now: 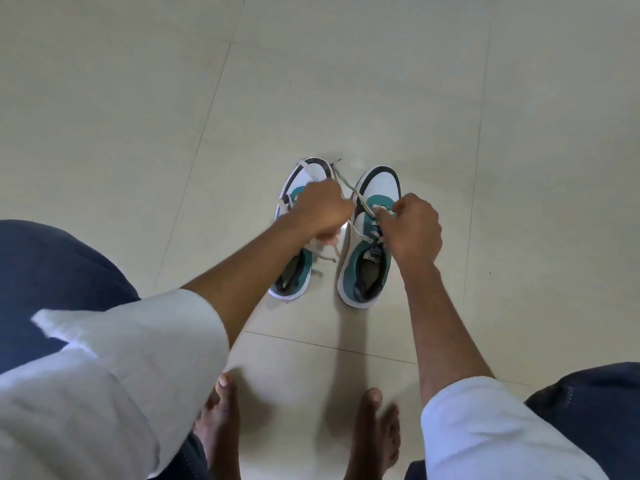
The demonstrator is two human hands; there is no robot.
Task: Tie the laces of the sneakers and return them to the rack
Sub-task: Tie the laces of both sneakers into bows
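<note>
two teal-and-white sneakers sit side by side on the tiled floor (346,81), toes pointing away from the person. the right sneaker (367,237) is the landmark here. the right hand (414,226) is over its tongue, grip pinched shut on a white lace (349,192) at the eyelets. the left hand (320,211) hovers just beside it, above the left sneaker (294,271), grip fisted tight around the lace's other end. the lace runs taut across the gap between both hands. bare feet (221,420) stand nearer the camera.
</note>
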